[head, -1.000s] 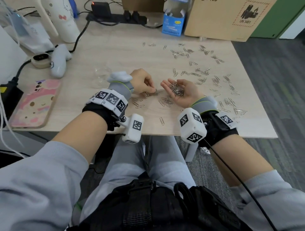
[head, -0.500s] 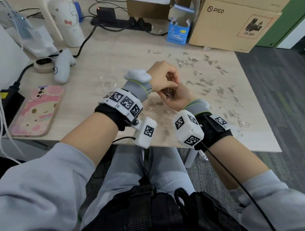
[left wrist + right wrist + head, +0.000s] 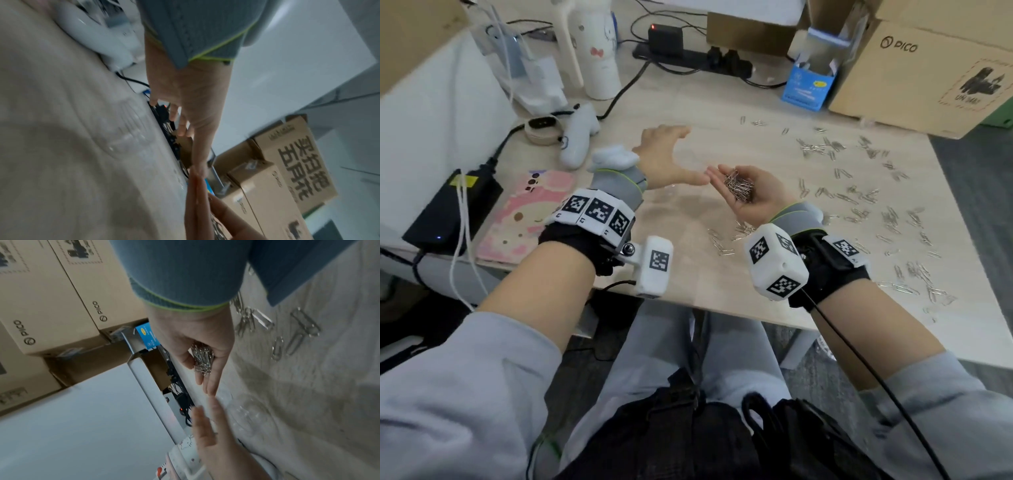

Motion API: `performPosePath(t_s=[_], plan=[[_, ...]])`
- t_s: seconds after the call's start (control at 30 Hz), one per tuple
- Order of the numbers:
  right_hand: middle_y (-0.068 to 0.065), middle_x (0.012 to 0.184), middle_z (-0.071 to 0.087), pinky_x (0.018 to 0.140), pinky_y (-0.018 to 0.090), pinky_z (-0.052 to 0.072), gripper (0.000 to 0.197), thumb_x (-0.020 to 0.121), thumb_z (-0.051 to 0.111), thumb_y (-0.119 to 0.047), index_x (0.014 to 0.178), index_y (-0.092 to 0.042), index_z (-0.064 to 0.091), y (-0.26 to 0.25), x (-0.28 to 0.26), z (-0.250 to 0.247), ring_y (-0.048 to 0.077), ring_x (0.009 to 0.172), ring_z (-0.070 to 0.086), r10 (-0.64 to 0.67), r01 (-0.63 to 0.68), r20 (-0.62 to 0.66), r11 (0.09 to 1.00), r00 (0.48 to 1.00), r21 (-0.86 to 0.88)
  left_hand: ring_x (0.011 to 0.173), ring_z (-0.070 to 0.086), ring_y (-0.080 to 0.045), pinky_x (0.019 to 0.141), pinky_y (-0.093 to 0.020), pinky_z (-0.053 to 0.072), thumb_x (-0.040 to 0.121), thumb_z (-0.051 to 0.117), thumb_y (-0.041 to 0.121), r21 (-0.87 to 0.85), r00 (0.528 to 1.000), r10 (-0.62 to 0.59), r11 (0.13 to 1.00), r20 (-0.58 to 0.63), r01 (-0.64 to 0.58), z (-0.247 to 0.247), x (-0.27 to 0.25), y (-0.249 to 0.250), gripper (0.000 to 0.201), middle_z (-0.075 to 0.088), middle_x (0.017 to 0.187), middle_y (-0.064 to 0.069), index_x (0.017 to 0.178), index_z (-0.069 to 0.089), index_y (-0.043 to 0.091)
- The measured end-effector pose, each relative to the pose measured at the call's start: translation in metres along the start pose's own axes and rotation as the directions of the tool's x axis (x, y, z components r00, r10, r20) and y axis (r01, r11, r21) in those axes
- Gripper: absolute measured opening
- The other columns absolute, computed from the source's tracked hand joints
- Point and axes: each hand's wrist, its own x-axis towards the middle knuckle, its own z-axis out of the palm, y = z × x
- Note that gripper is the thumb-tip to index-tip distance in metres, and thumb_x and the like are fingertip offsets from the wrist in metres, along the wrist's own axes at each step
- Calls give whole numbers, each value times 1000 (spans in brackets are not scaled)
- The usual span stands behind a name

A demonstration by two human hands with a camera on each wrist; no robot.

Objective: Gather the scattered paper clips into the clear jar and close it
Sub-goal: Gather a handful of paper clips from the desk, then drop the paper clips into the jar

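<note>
Paper clips [image 3: 866,202] mostly lie scattered across the table [image 3: 688,102]; judging by that, gathering is far from done. Right hand [image 3: 748,193], cupped palm-up, cradles a pile; left hand [image 3: 664,156] spreads empty; jar faint, lid unseen

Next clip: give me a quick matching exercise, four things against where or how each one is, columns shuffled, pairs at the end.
Things:
1. right hand
2. left hand
3. blue box
4. phone case

States:
A. lying at the desk's near left edge
B. fingers spread, holding nothing
C. palm up, cupping a heap of paper clips
D. standing at the back beside the cardboard box

Pairs: 1-C, 2-B, 3-D, 4-A
</note>
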Motion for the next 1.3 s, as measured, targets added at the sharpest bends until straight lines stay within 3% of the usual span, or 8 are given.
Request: performPosePath(t_s=[0.07, 0.13, 0.4, 0.57, 0.73, 0.87, 0.97, 1.3], plan=[[31, 83, 60, 105, 35, 43, 30, 100, 31, -6, 88, 12, 53, 7, 4, 6, 38, 120, 54, 4, -4, 5, 1000, 1000, 11, 138, 18, -28, 112, -38, 22, 36, 69, 65, 99, 991, -115, 989, 63, 109, -3, -10, -15, 126, 31, 146, -8, 141, 24, 13], [30, 90, 57, 110, 37, 36, 30, 100, 31, -5, 88, 12, 52, 13, 7, 11, 36, 130, 44, 28, -28, 18, 1000, 999, 5, 136, 21, -28, 110, -39, 26, 20, 56, 71, 87, 986, -160, 984, 51, 155, 0, -18, -27, 134, 34, 143, -10, 137, 29, 11], [33, 93, 55, 111, 42, 33, 35, 101, 30, -11, 92, 15, 52, 20, 6, 25, 40, 131, 43, 92, -91, 37, 996, 995, -5, 119, 40, -24, 94, -37, 42, 45, 77, 54, -5, 974, -159, 987, -163, 161, 18, -18, -33, 77, 54, 119, 0, 111, 54, 22], [38, 102, 54, 107, 45, 38, 35, 101, 32, -12, 92, 16, 51, 19, 0, 34, 44, 128, 44, 81, -77, 40, 993, 996, -93, 104, 52, -26, 87, -39, 46, 37, 59, 53, -31, 987, 7, 999, -163, -12, 17, -17, -27, 74, 58, 108, -5, 102, 56, 18], [27, 142, 39, 78, 44, 55, 33, 100, 37, -17, 109, 12, 48, 17, 3, 34, 39, 129, 45, 89, -90, -13, 971, 996, -224, 109, 47, -25, 81, -30, 34, 47, 57, 40, 76, 986, 26, 997, -168, -14, 24, -18, -15, 61, 53, 112, -4, 106, 58, 23], [25, 136, 45, 96, 41, 46, 47, 99, 39, -21, 127, 17, 38, 12, -2, 33, 36, 129, 45, 108, -109, -20, 955, 994, -276, 111, 46, -25, 80, -29, 31, 46, 59, 43, 70, 988, 2, 998, -155, 9, 31, -17, -14, 63, 53, 112, -4, 105, 58, 24], [32, 120, 50, 91, 41, 47, 52, 98, 40, -24, 125, 21, 37, 11, -11, 37, 40, 114, 52, 135, -133, -18, 933, 991, -334, 112, 45, -25, 82, -29, 33, 44, 59, 44, 54, 990, -12, 998, -140, 20, 33, -18, -13, 66, 53, 114, -4, 107, 58, 25], [33, 145, 27, 102, 44, 38, 65, 96, 43, -30, 139, 16, 25, 8, -23, 44, 41, 138, 30, 101, -92, -1, 905, 995, -415, 108, 45, -25, 87, -35, 44, 43, 64, 48, -43, 989, -51, 998, -139, 45, 36, -21, -20, 66, 57, 109, -2, 105, 57, 26]])
